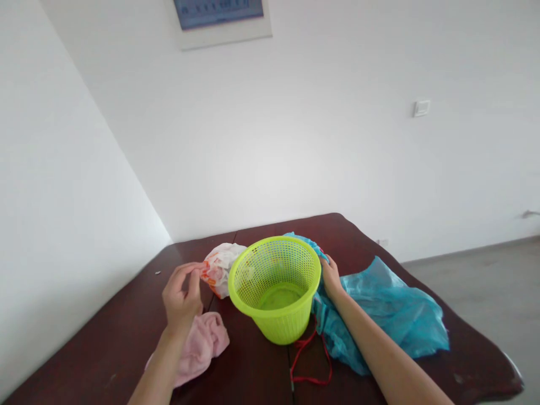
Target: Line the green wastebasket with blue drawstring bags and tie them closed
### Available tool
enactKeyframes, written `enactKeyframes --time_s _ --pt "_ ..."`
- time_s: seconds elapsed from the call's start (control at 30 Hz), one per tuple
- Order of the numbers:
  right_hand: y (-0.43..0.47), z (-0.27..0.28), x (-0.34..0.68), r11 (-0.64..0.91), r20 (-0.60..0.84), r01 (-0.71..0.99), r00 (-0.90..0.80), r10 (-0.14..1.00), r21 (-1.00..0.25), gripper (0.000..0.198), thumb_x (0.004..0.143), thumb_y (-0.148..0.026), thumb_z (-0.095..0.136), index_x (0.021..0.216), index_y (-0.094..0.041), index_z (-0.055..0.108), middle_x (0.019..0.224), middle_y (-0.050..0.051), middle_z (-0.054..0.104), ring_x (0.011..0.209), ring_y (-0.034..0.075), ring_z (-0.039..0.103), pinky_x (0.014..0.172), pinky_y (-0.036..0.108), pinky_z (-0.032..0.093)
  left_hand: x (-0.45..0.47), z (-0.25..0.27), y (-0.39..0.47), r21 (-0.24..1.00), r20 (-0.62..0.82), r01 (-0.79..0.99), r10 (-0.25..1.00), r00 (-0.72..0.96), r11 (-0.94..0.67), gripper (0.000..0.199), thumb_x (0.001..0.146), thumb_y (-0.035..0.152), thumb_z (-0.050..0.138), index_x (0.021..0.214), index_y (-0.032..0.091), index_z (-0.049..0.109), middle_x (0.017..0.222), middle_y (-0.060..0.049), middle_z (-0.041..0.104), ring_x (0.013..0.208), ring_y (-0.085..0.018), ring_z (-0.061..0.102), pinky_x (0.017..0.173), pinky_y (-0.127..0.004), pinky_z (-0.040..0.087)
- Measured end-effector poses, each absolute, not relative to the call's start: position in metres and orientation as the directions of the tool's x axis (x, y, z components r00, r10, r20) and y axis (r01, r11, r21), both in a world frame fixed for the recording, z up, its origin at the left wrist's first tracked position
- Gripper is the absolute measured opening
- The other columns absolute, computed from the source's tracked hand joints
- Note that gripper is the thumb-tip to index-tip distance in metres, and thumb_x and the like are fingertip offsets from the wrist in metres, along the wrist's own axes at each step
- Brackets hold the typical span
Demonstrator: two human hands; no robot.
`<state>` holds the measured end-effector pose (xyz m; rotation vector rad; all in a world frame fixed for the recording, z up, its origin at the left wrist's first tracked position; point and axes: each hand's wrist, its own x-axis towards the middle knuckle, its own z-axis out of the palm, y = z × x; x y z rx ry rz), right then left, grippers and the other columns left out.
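A lime-green plastic basket with a mesh wall stands upright on the table, and nothing shows inside it. To its left, my left hand pinches the edge of a crumpled white plastic bag with orange print. My right hand is at the basket's right side, with its fingers closed on a bunched part of a blue plastic bag; its fingertips are partly hidden. The blue bag spreads out behind the basket and to the right, under my forearm. A red drawstring loops out in front of the basket.
A pink cloth lies crumpled beside my left wrist. The dark red-brown table has a seam down its middle and meets the white wall at the back. Its curved right edge drops to a grey floor. A small pale bit lies at left.
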<state>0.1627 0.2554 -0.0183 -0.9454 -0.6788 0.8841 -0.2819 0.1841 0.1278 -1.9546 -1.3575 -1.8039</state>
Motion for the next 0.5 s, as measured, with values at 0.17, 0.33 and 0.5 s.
enactKeyframes --time_s 0.17,0.33,0.5 --pt "0.264 -0.014 0.175 0.33 -0.013 -0.497 0.568 0.823 -0.803 0.053 0.079 -0.066 0.08 0.117 -0.028 0.08 0.112 0.006 0.092 0.099 0.032 0.087 0.096 0.049 0.073 -0.196 0.226 0.153 0.623 0.718 0.431 0.696 0.014 -0.652 0.036 0.118 0.052 0.064 0.11 0.024 0.085 0.102 -0.006 0.085 0.099 -0.026 0.081 0.088 -0.036 0.063" --pt "0.254 -0.009 0.177 0.392 0.132 -0.33 0.596 0.792 -0.858 0.059 0.088 -0.063 0.085 0.135 -0.029 0.084 0.139 0.009 0.088 0.139 0.038 0.079 0.121 0.054 0.064 -0.124 0.261 0.14 0.499 0.51 0.549 0.74 0.439 -0.67 0.039 0.12 0.061 0.062 0.137 0.033 0.082 0.143 -0.006 0.085 0.13 -0.031 0.081 0.115 -0.049 0.064" --pt "0.237 -0.002 0.17 0.576 0.547 0.099 0.475 0.689 -0.812 0.059 0.101 -0.068 0.081 0.145 -0.03 0.087 0.184 0.009 0.057 0.176 0.037 0.047 0.149 0.058 0.032 -0.11 0.248 0.15 0.348 0.368 0.667 0.75 0.55 -0.659 0.046 0.115 0.062 0.069 0.152 0.036 0.078 0.162 -0.005 0.078 0.152 -0.037 0.073 0.134 -0.06 0.054"
